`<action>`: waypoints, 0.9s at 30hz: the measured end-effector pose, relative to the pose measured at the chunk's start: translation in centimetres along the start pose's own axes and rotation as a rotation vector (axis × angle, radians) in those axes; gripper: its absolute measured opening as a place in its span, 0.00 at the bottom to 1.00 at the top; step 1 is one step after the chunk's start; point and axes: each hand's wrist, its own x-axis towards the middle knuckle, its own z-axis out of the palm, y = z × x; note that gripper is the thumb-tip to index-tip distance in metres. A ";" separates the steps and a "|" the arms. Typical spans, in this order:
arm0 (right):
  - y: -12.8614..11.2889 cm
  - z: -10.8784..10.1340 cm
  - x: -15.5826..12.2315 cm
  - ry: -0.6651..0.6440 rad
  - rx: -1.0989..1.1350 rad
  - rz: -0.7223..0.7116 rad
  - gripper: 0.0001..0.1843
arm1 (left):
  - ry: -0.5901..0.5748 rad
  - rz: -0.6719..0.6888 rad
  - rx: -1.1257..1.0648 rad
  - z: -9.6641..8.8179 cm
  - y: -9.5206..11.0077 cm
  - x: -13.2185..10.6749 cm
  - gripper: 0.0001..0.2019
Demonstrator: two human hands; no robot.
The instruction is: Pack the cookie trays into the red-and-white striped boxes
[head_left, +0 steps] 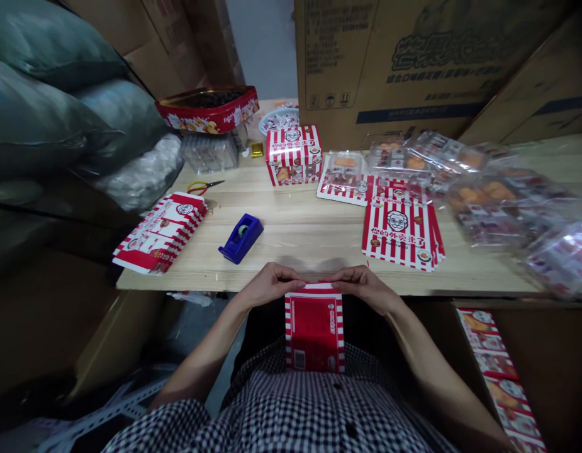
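Note:
Between my hands, at the table's front edge, is a red and white printed carton (314, 330), its red panel with a barcode facing me. The far edge of the carton is pinched by my left hand (273, 283) at its left corner. My right hand (361, 286) grips the same edge at the right corner, thumb and fingers closed. What lies under the carton is hidden. Ahead of my left hand stands a blue tape dispenser (241, 239). A stack of striped flat cartons (399, 229) lies beyond my right hand.
A striped box (294, 156) stands at the back. Clear food packs (493, 201) are heaped on the right. More flat cartons (161, 233) and yellow-handled scissors (204, 187) lie on the left. Behind are a red tin (208, 113) and a large cardboard box (389, 63).

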 end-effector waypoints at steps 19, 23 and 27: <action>2.0 3.1 -1.2 0.073 0.038 -0.144 0.22 | -0.052 0.133 0.007 1.3 1.5 1.8 0.10; 1.9 3.1 -1.2 0.101 0.031 -0.161 0.23 | -0.042 0.108 0.077 1.7 1.8 2.6 0.12; 2.0 2.9 -1.4 0.086 0.056 -0.147 0.23 | -0.074 0.142 0.036 2.3 1.5 3.4 0.12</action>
